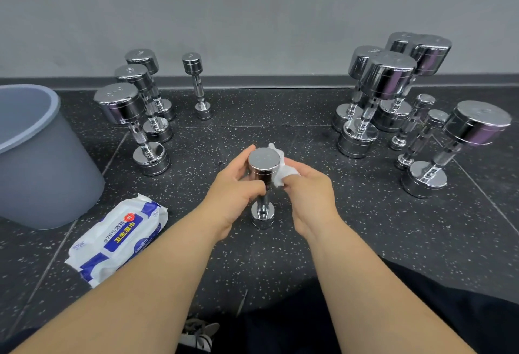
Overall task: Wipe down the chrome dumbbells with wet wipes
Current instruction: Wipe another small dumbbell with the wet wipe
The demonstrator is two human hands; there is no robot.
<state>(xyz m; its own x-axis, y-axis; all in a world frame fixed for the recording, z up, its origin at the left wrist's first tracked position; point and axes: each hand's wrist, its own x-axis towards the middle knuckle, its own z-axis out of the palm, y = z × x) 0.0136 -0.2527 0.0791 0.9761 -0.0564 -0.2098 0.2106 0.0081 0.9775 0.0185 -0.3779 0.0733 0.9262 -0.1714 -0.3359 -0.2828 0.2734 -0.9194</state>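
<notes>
- Head view: a small chrome dumbbell [264,158] stands upright on end at the centre of the black speckled rubber floor [280,263], its lower head resting on the floor just in front of the person.
- The left hand [236,193] grips the dumbbell's upper head, fingers curled round its far left side and thumb across the near side.
- The right hand [311,199] holds a crumpled white wet wipe [282,175] in its curled fingers; the wipe is pressed against the right side of the upper head, with a corner poking up behind it.
- A white-and-blue soft pack of wet wipes [120,238] lies flat on the floor near the left forearm; a grey plastic bin [42,157] stands beyond it at the left edge.
- Three larger chrome dumbbells [132,117] stand on end in a close group to the left; one slim chrome dumbbell [196,87] stands alone near the dark skirting.
- A bigger cluster of upright chrome dumbbells [387,95], large and small, crowds the right side, some touching.
- A plain grey wall [252,2] rises behind; dark trousers [449,306] and a grey shoe [196,334] show at the bottom edge.
</notes>
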